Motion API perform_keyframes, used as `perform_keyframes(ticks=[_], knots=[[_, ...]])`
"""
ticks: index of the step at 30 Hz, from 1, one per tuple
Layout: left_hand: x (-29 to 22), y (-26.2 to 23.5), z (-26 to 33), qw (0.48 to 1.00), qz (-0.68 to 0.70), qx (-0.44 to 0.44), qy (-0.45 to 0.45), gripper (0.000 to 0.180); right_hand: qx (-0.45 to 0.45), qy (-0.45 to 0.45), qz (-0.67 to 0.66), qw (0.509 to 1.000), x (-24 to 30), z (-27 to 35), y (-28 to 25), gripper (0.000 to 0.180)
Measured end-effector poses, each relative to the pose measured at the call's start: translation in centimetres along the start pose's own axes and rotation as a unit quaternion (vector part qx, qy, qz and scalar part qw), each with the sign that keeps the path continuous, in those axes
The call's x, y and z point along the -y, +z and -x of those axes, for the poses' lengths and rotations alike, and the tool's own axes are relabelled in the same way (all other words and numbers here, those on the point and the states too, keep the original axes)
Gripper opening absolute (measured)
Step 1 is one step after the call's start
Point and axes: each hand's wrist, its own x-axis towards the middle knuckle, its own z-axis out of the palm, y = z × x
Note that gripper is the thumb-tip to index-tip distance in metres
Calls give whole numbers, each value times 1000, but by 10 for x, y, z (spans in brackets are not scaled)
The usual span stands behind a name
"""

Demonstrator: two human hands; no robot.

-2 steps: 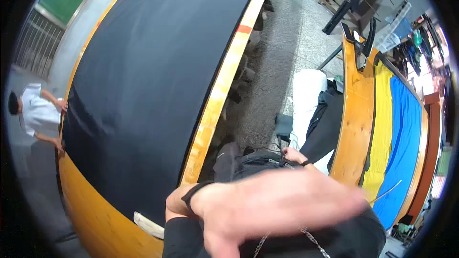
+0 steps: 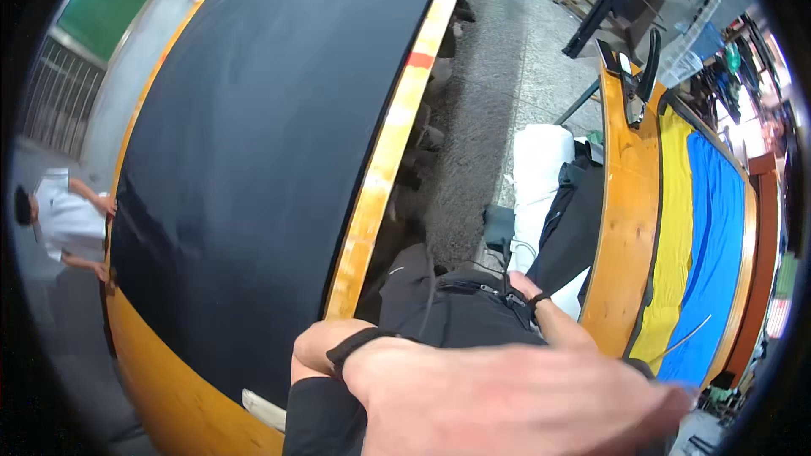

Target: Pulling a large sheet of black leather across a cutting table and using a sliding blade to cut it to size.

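1. Evidently the largest thing is the long table (image 2: 368, 211) at the left, with its pale wooden rim running beside the person.
2. Next is the black cloth (image 2: 262, 135), spread over most of that table and ending just inside the near rim. It looks soft, limp and smooth, so probably easy to slide; one ply should be light, but so broad a sheet would likely drag and sag. It seems neither stiff nor fragile. The free border along the rim looks the best hold, taken with both hands well apart.
3. Across the table, a co-worker (image 2: 74, 215) has both hands at the far edge.
4. Close to the camera, the left forearm bends at the elbow and crosses the body to the right, back of the hand upward. The left hand (image 2: 524, 397) is blurred; I cannot tell how far its fingers spread or whether it holds anything.
5. Lower down, the right forearm angles inward to the waist. The right hand (image 2: 525, 285) is beside a zipped black thing (image 2: 469, 283); its grip and any contact are unclear.
6. Smallest is a pale strip (image 2: 263, 409) at the table's near corner.
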Motion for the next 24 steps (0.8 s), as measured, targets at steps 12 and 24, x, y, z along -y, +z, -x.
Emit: perform_keyframes(ticks=[12, 24], knots=[[191, -204, -263, 989, 77, 117, 52, 103, -180, 160, -46, 970, 25, -75, -143, 27], [422, -346, -490, 977, -41, 205, 37, 20, -188, 203, -13, 961, 40, -299, -350, 29]])
